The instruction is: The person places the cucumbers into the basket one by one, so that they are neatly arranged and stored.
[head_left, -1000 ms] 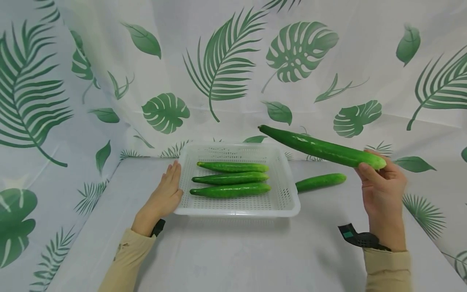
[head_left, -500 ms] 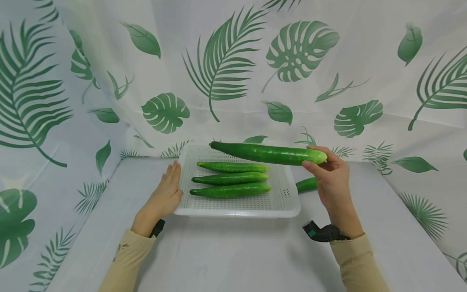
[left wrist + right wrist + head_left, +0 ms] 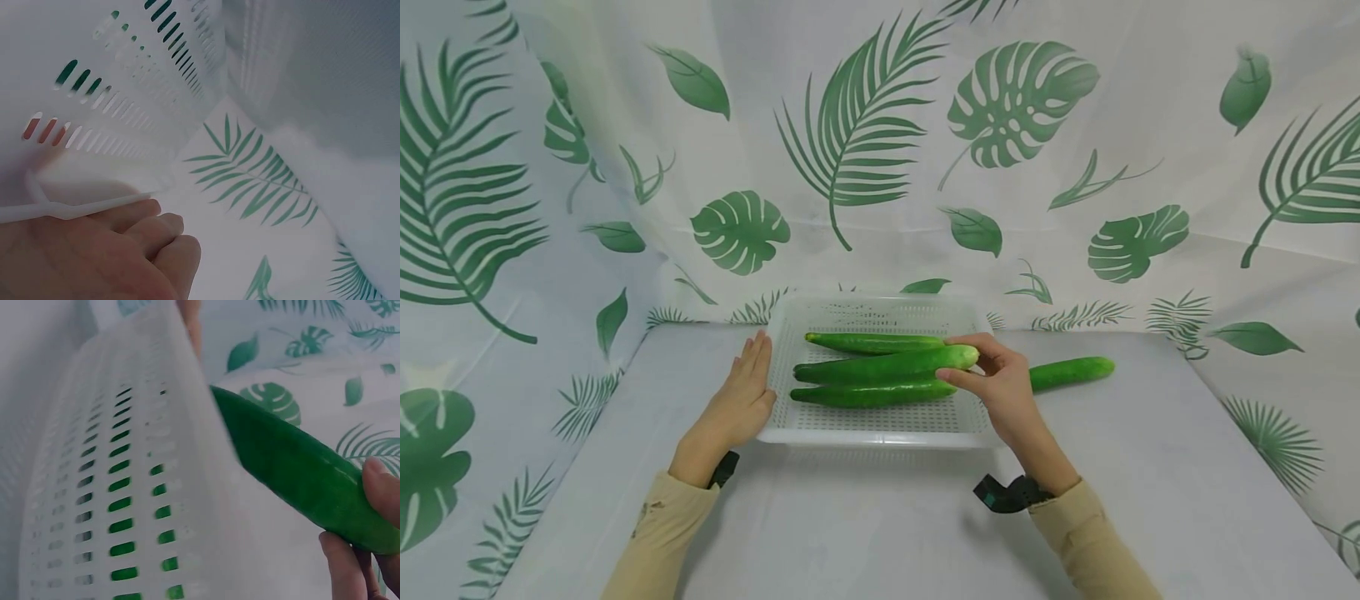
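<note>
My right hand (image 3: 1003,385) pinches the pale end of a cucumber (image 3: 880,366) between thumb and fingers. That cucumber lies lengthwise over the white perforated basket (image 3: 880,437), and in the right wrist view its dark end passes behind the basket rim (image 3: 194,425). In the head view it covers the middle one of the cucumbers in the basket; the back cucumber (image 3: 865,342) and the front cucumber (image 3: 865,396) show on either side. My left hand (image 3: 739,402) rests with straight fingers against the basket's left side. In the left wrist view its fingers (image 3: 178,256) lie along the rim.
Another cucumber (image 3: 1075,372) lies on the white tabletop (image 3: 865,525) to the right of the basket, partly behind my right hand. A leaf-printed white curtain (image 3: 880,267) stands behind the basket and along both sides.
My right hand has carried the cucumber leftward from the right side and lowered it into the basket area. The left hand and the basket have stayed in place.
</note>
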